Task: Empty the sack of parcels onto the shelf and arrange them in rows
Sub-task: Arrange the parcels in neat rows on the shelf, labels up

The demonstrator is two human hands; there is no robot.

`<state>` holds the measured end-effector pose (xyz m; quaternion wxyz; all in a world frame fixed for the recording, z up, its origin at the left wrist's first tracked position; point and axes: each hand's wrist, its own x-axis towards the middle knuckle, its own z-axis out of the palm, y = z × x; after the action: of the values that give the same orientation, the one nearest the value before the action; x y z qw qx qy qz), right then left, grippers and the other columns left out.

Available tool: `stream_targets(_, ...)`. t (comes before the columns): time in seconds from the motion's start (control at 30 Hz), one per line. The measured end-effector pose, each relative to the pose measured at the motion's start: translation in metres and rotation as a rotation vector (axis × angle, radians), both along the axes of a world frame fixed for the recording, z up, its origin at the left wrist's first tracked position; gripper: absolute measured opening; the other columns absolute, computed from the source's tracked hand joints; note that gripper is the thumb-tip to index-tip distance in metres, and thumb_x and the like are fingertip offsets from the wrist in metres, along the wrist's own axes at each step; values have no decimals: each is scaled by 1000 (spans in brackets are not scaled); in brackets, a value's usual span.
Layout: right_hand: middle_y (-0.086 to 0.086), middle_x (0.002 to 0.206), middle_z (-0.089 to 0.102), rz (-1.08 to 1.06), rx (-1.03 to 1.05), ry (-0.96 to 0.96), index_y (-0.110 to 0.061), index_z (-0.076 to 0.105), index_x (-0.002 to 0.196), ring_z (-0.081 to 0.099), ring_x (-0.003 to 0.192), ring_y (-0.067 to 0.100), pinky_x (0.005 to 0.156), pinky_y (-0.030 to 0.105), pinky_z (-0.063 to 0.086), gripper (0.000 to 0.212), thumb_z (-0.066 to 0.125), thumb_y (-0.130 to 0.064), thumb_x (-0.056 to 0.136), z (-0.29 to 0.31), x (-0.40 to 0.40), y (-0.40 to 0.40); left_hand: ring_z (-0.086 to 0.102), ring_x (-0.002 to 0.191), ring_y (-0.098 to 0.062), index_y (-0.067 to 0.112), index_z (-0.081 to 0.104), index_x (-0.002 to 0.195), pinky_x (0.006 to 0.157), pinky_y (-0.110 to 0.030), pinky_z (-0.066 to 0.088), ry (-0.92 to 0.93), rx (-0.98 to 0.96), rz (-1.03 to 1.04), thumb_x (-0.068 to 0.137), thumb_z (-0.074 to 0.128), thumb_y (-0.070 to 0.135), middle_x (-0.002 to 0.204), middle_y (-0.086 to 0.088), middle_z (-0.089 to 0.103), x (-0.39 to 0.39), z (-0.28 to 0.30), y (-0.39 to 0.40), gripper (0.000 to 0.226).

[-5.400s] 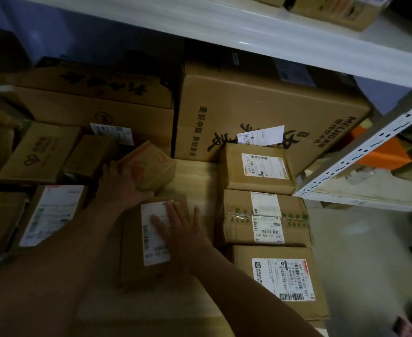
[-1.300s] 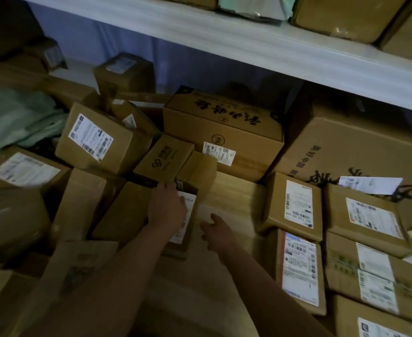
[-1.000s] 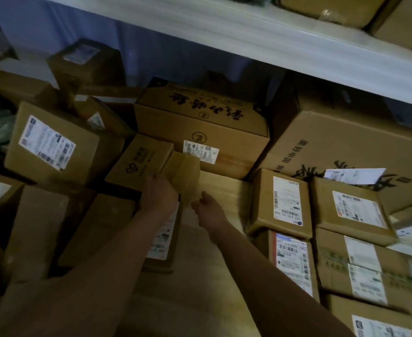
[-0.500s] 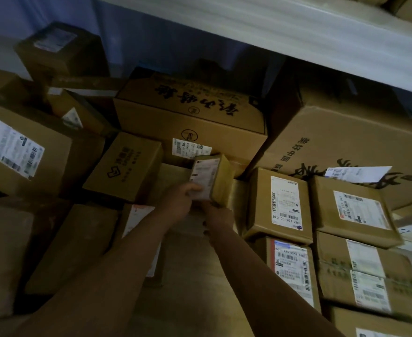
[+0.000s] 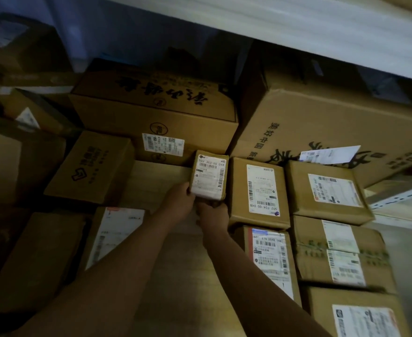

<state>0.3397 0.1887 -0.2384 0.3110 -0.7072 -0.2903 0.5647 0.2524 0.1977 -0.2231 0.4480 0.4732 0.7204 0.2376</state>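
— So, which step is this?
— Arranging, I'd judge. The left hand (image 5: 179,201) and right hand (image 5: 212,215) both grip the small parcel (image 5: 209,176), just left of the labelled box (image 5: 258,190), over the wooden shelf (image 5: 156,183).
— Next?
— Probably set it flush against that box.
— Its look?
— Brown cardboard, white barcode label facing up.

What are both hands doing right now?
Left hand: grips the small parcel at its left edge.
Right hand: holds the same parcel from below.
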Motion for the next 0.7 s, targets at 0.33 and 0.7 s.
stream_targets(0.33, 3, 84, 54, 429, -216, -13, -23, 54, 75, 56, 84, 20, 78, 38, 51, 21, 52, -14, 94, 19, -3, -35, 48, 122, -32, 7, 53, 129, 99, -38, 40, 339, 116, 379, 96, 43, 9, 132, -17, 53, -55, 38, -63, 35)
stream_targets(0.7, 5, 123, 55, 716, -252, 24, -14, 54, 123, 51, 117, 24, 94, 38, 42, 36, 47, -38, 96, 42, -28, -87, 41, 128, -38, 5, 29, 143, 103, -44, 41, 292, -194, 555, 86, 60, 24, 142, -19, 39, -55, 18, -127, 67)
